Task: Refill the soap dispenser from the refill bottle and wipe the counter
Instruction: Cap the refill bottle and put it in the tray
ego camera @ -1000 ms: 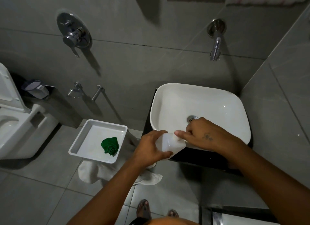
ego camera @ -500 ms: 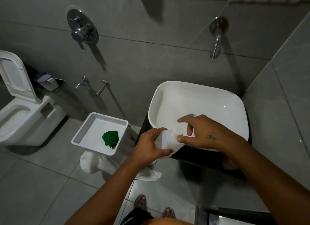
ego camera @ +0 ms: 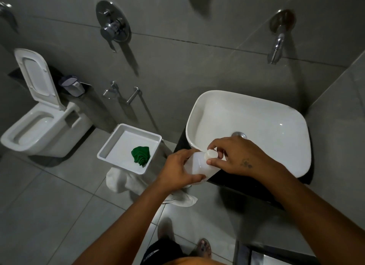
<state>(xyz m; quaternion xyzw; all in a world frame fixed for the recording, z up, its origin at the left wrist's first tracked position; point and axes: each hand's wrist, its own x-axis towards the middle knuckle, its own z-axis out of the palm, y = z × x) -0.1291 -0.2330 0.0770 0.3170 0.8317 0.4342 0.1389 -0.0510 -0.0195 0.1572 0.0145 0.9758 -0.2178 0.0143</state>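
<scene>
A white plastic refill bottle (ego camera: 198,164) is held tilted at the front left edge of the white basin (ego camera: 280,160). My left hand (ego camera: 178,170) wraps around the bottle's body. My right hand (ego camera: 235,156) pinches the bottle's white cap (ego camera: 211,154) between thumb and fingers. The black counter (ego camera: 233,181) shows under the basin's front rim. A crumpled green cloth (ego camera: 140,156) lies in a white tray (ego camera: 126,131) to the left of the basin. No soap dispenser is visible.
A wall spout (ego camera: 276,47) hangs above the basin. A white towel (ego camera: 126,182) lies on the floor tiles under the tray. A toilet (ego camera: 39,126) with raised lid stands at the left, a shower mixer (ego camera: 112,27) on the wall. My feet (ego camera: 203,247) are below.
The view has swung so the toilet shows more fully. My right hand has shifted from covering the bottle's top to gripping the now visible cap. The left hand keeps holding the bottle.
</scene>
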